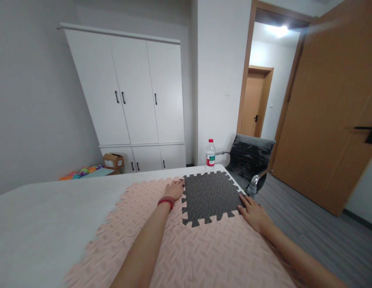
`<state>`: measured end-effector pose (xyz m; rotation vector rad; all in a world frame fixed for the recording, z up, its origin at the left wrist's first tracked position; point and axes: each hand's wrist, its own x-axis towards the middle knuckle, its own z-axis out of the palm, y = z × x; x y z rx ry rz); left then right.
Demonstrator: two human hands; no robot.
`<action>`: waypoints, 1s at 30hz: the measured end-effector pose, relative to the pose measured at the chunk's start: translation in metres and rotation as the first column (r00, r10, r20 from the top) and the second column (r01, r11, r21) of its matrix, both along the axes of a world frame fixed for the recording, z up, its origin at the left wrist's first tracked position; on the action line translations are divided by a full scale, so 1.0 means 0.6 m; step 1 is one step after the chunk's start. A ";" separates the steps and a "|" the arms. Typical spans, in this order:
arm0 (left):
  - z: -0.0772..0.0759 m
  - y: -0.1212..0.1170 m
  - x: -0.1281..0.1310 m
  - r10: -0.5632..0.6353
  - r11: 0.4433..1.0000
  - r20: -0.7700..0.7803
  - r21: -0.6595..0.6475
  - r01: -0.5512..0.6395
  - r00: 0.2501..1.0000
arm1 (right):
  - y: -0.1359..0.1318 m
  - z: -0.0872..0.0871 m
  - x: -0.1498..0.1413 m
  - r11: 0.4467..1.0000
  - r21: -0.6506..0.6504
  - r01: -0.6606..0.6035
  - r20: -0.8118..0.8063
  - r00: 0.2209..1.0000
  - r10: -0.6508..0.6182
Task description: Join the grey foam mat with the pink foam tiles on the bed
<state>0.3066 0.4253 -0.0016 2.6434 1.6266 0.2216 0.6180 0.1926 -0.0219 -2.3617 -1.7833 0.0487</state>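
Note:
A dark grey foam mat tile (211,196) with jigsaw edges lies flat at the far right of the table, beside joined pink foam mat tiles (204,252). My left hand (175,189), with a red band at the wrist, rests on the pink mat with its fingertips at the grey tile's left edge. At the tile's near right corner lies my right hand (253,212), fingers spread and flat. Neither hand grips anything. Along the near edge the grey teeth lie against the pink mat; I cannot tell whether they are interlocked.
A clear bottle with a red cap (210,155) stands at the table's far edge. Behind the white table (29,216) are a cardboard box (113,161) and a white wardrobe (137,88). A worn black chair (248,158) is close on the right, near an open wooden door (330,108).

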 end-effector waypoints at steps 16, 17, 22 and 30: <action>0.020 -0.020 0.007 0.040 0.999 0.061 -0.006 -0.040 0.997 | -0.002 -0.004 0.003 0.999 0.021 0.026 -0.010 1.000 -0.026; 0.021 -0.032 -0.009 0.034 0.999 0.068 -0.011 -0.034 0.997 | -0.003 -0.005 0.004 0.999 0.029 0.022 -0.011 1.000 -0.022; 0.021 -0.121 -0.137 0.072 0.997 0.064 -0.045 -0.069 0.995 | -0.010 -0.009 0.004 0.998 0.066 0.007 0.005 1.000 -0.008; 0.042 -0.281 -0.368 0.184 0.977 -0.096 -0.093 -0.192 0.978 | -0.017 -0.032 0.011 0.995 0.102 0.002 0.042 0.999 -0.006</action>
